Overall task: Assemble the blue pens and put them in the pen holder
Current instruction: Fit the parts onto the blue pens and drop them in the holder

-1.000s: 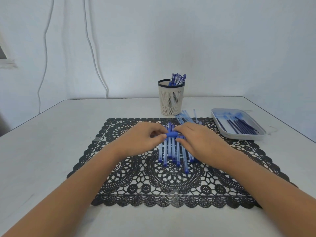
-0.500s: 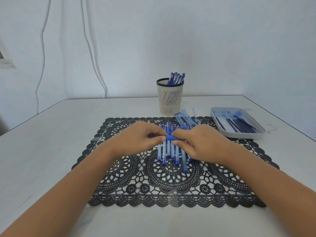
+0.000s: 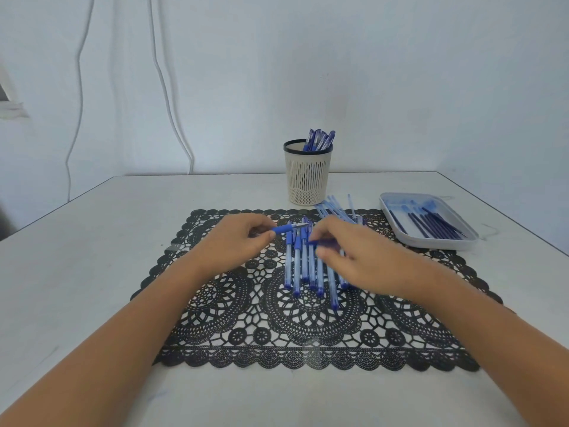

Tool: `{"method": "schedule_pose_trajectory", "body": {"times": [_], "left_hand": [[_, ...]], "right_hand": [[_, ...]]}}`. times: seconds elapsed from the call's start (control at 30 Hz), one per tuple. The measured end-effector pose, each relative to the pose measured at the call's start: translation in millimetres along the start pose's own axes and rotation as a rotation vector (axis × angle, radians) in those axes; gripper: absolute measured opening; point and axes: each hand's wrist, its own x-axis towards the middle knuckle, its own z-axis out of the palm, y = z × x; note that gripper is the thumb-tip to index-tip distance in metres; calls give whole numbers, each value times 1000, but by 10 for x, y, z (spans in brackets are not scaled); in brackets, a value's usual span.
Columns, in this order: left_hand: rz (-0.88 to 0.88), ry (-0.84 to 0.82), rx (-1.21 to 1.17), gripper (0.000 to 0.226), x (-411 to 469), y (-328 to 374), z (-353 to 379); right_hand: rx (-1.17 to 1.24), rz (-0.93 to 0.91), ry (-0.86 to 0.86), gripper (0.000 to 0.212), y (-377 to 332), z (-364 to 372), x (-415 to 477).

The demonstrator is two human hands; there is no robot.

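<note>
My left hand (image 3: 235,241) pinches a blue pen (image 3: 284,228) whose grip and metal tip point right. A little to the right, my right hand (image 3: 354,257) holds a dark blue cap (image 3: 320,241) between its fingertips, just apart from the pen's tip. Under both hands a row of several capless blue pens (image 3: 303,263) lies on the black lace mat (image 3: 308,318). The cream mesh pen holder (image 3: 308,177) stands upright behind the mat with several capped pens (image 3: 320,139) in it.
Loose clear barrels (image 3: 337,208) lie fanned out between the holder and my right hand. A white tray (image 3: 431,240) at the right holds dark refills and pale blue parts. The white table meets a wall at the back, with cables hanging on the left.
The hands were joined over one blue piece; now they have drawn apart, the left with the pen and the right with the cap. The camera has tilted slightly.
</note>
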Motion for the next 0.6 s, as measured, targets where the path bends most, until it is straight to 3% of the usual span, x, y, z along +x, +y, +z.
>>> {"method": "schedule_pose_trajectory", "body": {"times": [0.17,0.37,0.5,0.6], "left_hand": [[8,21,-21,13,19,4,-4],[14,-5,-15,10,18,5,3],[41,-3,-34,9,3,55,-2],[73,-13,-54,11,-18,114,6]], "right_hand": [[-123,-141,-163,17,-105,225,3],[-180,-106,-202,31,-80,222,8],[32,23,10,18,-25,108,21],[129,227,274,30,66,46,58]]}}
